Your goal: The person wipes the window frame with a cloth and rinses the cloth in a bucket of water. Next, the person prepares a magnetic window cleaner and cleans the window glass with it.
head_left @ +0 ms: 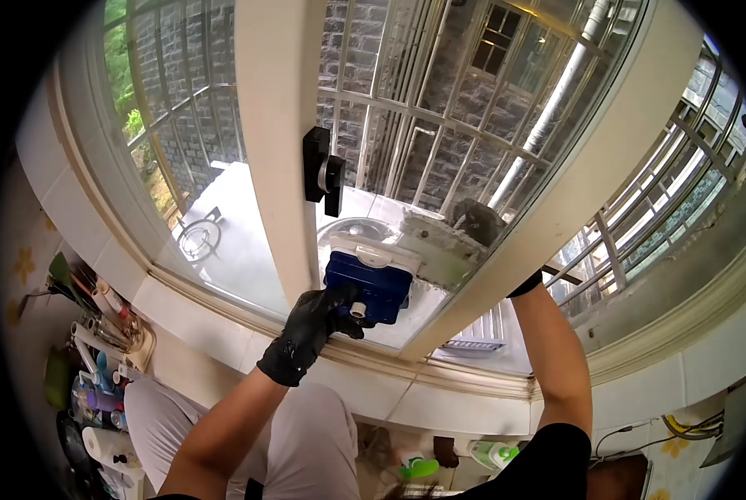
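Note:
My left hand (310,329), in a wet black glove, grips a blue magnetic window cleaner (371,282) with a white upper edge and a white knob. The cleaner sits against the window glass (389,150), below the black window latch (323,173). My right arm reaches out through the opening at the right of the sash frame (514,275). Only the black glove cuff of my right hand (526,285) shows clearly; its fingers are hidden. Through the glass, a dark rounded shape (477,222) appears near a pale smeared patch; I cannot tell what it is.
Metal security bars (439,117) stand outside, with a white pipe (556,100) beyond. A white rack (477,337) lies outside the opening. Utensils (98,308) and bottles (98,396) crowd the lower left. Cables (693,429) hang at the lower right.

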Action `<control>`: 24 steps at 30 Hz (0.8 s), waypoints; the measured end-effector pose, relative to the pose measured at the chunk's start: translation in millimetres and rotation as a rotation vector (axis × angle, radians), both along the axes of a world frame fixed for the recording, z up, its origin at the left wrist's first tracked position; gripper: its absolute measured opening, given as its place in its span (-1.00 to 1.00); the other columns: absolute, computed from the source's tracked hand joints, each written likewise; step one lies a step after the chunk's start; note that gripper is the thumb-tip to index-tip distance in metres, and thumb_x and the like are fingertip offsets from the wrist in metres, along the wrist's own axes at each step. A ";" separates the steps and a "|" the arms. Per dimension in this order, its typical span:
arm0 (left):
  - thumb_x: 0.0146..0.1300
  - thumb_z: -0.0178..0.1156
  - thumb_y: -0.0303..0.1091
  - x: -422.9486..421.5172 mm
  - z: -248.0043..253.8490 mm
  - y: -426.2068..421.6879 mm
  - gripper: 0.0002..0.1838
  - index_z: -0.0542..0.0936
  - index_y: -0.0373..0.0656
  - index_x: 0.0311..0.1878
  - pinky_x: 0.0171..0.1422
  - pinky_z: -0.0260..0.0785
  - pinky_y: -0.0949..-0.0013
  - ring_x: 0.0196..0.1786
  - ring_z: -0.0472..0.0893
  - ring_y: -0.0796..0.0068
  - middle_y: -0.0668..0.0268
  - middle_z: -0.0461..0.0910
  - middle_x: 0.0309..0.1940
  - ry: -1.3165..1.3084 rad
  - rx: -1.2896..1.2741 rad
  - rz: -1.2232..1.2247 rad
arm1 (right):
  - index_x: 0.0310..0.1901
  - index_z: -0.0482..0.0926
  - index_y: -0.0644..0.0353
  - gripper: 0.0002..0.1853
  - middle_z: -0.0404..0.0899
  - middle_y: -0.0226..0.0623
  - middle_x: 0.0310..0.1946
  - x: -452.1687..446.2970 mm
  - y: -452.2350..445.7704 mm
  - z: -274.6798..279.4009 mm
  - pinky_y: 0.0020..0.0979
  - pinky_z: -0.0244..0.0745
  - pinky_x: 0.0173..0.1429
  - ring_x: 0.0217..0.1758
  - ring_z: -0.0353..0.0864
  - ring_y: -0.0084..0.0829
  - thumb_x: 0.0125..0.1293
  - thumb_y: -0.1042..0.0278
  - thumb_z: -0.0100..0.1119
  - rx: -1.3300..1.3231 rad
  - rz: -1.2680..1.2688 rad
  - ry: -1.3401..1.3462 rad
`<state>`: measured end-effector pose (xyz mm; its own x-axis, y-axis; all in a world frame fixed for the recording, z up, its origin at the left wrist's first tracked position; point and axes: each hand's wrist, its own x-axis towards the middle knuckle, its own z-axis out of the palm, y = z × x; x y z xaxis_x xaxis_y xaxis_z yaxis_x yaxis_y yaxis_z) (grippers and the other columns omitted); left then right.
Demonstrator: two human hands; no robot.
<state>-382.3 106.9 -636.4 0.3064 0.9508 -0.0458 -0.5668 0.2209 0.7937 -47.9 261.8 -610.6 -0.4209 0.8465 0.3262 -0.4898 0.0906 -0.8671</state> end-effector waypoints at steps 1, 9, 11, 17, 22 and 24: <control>0.35 0.06 -0.21 0.5 3.6 0.3 -0.64 0.52 -0.38 -0.05 -0.23 0.54 0.21 -0.38 0.66 0.18 0.11 0.61 -0.18 0.034 -0.004 0.010 | 0.12 0.43 0.27 -0.57 0.51 -0.29 0.00 -6.4 1.5 3.9 -0.40 0.42 0.13 0.02 0.50 -0.46 0.40 0.11 0.02 0.006 0.034 -0.031; 0.34 0.08 -0.24 29.6 16.3 0.9 -0.64 0.53 -0.44 -0.07 -0.25 0.56 0.24 -0.31 0.69 0.14 0.09 0.62 -0.29 0.027 0.071 -0.066 | 0.14 0.42 0.26 -0.58 0.51 -0.30 0.01 -25.6 3.4 20.0 -0.40 0.43 0.13 0.03 0.51 -0.46 0.41 0.12 0.00 -0.001 0.193 -0.202; 0.35 0.06 -0.24 44.3 28.9 0.6 -0.64 0.53 -0.43 -0.08 -0.23 0.56 0.26 -0.30 0.69 0.13 0.12 0.61 -0.34 0.204 0.022 -0.086 | 0.14 0.42 0.26 -0.58 0.51 -0.30 0.01 -24.6 3.4 18.8 -0.40 0.44 0.13 0.03 0.51 -0.47 0.41 0.12 -0.01 -0.003 0.201 -0.213; 0.35 0.06 -0.26 44.1 37.7 -2.0 -0.66 0.54 -0.43 -0.11 -0.20 0.55 0.29 -0.30 0.69 0.13 0.12 0.61 -0.37 0.175 -0.008 -0.114 | 0.15 0.41 0.25 -0.59 0.51 -0.30 0.02 -11.1 -4.7 14.4 -0.40 0.44 0.13 0.03 0.51 -0.47 0.42 0.13 -0.03 0.019 0.146 -0.204; 0.37 0.03 -0.26 40.0 33.9 -4.5 -0.66 0.53 -0.43 -0.09 -0.20 0.55 0.29 -0.29 0.69 0.12 0.09 0.61 -0.32 0.170 -0.008 -0.110 | 0.16 0.41 0.24 -0.59 0.51 -0.30 0.02 -0.2 -12.7 8.0 -0.40 0.45 0.12 0.04 0.51 -0.47 0.43 0.13 -0.04 0.058 0.042 -0.186; 0.38 0.03 -0.23 40.8 35.8 -3.8 -0.65 0.53 -0.42 -0.07 -0.19 0.55 0.28 -0.25 0.68 0.15 0.07 0.62 -0.26 0.196 -0.054 -0.102 | 0.16 0.40 0.24 -0.59 0.51 -0.30 0.03 5.8 -14.9 6.0 -0.40 0.45 0.12 0.04 0.51 -0.47 0.43 0.14 -0.05 0.084 -0.017 -0.177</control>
<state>-341.5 103.1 -600.5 0.3808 0.9101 -0.1635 -0.3756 0.3138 0.8720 -42.1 246.9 -604.6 -0.4641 0.8267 0.3180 -0.3281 0.1730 -0.9287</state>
